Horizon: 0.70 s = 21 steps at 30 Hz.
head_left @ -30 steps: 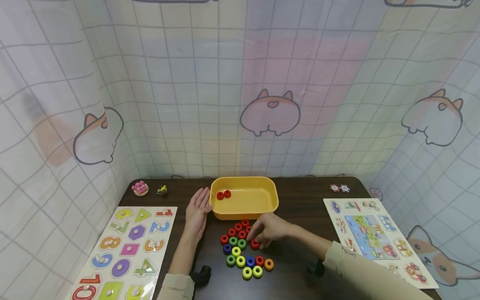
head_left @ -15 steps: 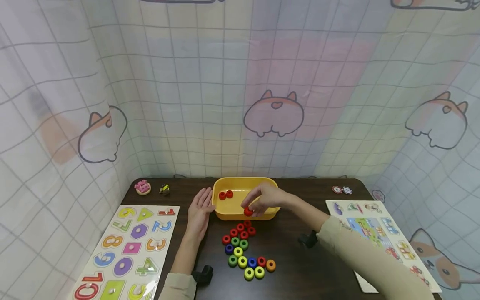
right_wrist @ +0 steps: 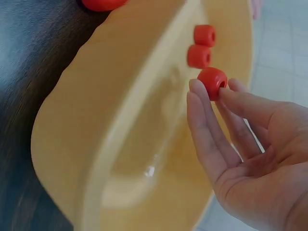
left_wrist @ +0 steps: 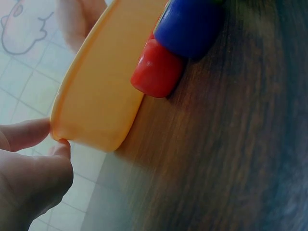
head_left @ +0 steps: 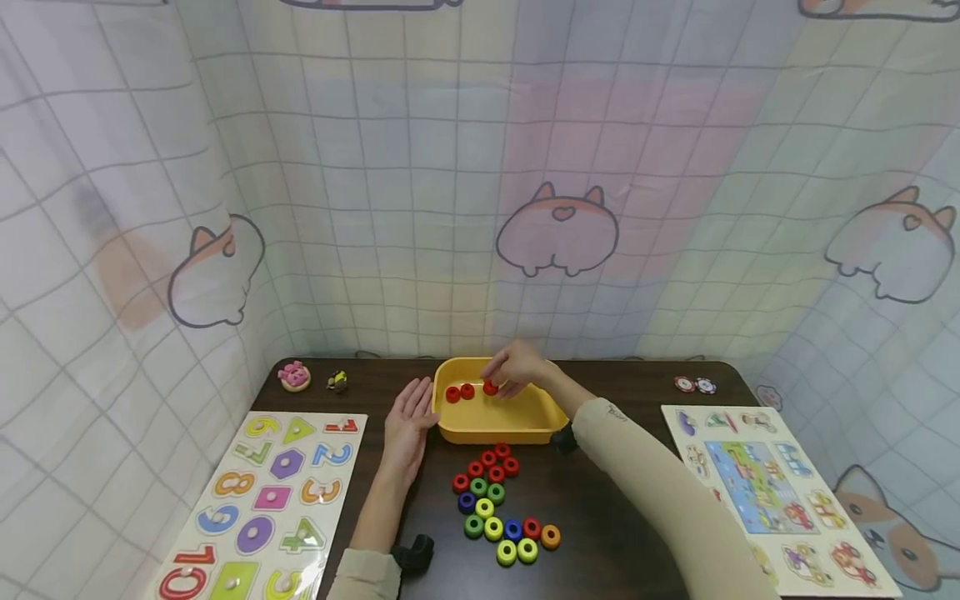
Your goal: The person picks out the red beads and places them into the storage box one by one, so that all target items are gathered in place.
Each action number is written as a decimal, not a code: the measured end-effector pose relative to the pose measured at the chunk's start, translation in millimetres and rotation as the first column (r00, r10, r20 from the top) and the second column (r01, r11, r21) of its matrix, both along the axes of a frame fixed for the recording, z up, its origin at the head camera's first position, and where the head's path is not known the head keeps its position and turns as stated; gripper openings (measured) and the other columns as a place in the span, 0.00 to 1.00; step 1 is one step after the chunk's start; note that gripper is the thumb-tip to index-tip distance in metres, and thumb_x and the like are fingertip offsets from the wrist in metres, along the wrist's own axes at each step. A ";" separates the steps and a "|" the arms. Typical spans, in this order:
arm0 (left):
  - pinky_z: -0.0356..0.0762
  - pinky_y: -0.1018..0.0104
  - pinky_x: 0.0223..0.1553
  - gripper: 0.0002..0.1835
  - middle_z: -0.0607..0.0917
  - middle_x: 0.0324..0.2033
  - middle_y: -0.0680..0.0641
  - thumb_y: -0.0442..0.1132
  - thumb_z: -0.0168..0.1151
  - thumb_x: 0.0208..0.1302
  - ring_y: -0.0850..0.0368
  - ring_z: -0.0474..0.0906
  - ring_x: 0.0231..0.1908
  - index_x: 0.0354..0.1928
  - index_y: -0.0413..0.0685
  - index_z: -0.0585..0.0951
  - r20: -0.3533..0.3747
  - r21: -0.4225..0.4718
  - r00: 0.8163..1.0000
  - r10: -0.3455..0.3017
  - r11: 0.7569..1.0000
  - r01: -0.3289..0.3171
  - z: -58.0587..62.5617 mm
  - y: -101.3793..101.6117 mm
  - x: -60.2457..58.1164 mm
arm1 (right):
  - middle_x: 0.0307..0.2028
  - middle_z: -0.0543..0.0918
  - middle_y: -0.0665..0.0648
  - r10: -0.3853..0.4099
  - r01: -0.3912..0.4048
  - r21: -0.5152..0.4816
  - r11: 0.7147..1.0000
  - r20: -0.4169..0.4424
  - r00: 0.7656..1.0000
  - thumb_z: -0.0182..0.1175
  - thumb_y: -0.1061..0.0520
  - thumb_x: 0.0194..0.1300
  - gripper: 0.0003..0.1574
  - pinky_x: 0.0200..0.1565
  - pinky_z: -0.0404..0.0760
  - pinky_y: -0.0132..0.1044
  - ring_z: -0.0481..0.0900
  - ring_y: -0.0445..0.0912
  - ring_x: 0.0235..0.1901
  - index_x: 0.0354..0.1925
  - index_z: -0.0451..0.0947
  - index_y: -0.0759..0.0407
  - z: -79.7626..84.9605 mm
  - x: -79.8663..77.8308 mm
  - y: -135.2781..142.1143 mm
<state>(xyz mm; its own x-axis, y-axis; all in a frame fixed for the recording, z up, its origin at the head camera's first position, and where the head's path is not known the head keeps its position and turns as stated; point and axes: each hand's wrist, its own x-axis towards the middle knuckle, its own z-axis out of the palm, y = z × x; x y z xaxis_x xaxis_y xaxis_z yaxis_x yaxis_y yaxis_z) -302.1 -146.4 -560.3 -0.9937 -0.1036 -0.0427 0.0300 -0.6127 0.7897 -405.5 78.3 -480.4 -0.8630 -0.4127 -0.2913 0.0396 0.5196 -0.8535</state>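
My right hand (head_left: pixel 517 367) is over the yellow tray (head_left: pixel 495 436), pinching a red bead (right_wrist: pixel 211 83) between thumb and fingertips. In the right wrist view the bead's hole faces sideways, close to two other red beads (right_wrist: pixel 199 56) lying in the tray. My left hand (head_left: pixel 407 425) lies along the tray's left side, fingers extended and palm turned up. Its thumb touches the rim, and the left wrist view shows digits against the tray's end wall (left_wrist: pixel 96 91). Several red, green, blue, yellow and orange beads (head_left: pixel 493 527) lie on the dark table before the tray.
A number-and-shape puzzle board (head_left: pixel 262 508) is at the left, a picture puzzle board (head_left: pixel 757 487) at the right. Small pink (head_left: pixel 294 376) and yellow-black (head_left: pixel 337 382) figures stand at the back left, two poker chips (head_left: pixel 694 384) at the back right. A patterned curtain (head_left: pixel 420 208) hangs behind.
My right hand took a red bead from the group on the table and carried it forward into the tray's area. My left hand stays at the tray's left side.
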 end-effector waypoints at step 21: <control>0.61 0.61 0.69 0.43 0.66 0.70 0.44 0.11 0.49 0.56 0.54 0.63 0.69 0.73 0.46 0.59 0.001 -0.018 1.000 -0.016 1.000 0.016 2.1 -0.8 0.1 | 0.42 0.87 0.60 0.128 -0.126 0.024 0.992 -0.221 0.967 0.64 0.66 0.63 0.11 0.36 0.88 0.42 0.87 0.54 0.39 0.43 0.86 0.59 33.9 60.4 24.8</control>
<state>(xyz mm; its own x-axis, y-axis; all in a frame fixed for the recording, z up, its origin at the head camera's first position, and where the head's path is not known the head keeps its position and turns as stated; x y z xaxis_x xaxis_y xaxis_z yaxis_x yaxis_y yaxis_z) -301.9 -147.2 -558.2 -0.9952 -0.0881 -0.0423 0.0190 -0.5990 0.8005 -345.1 103.1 -446.5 -0.8472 -0.5212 -0.1030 -0.2170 0.5164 -0.8284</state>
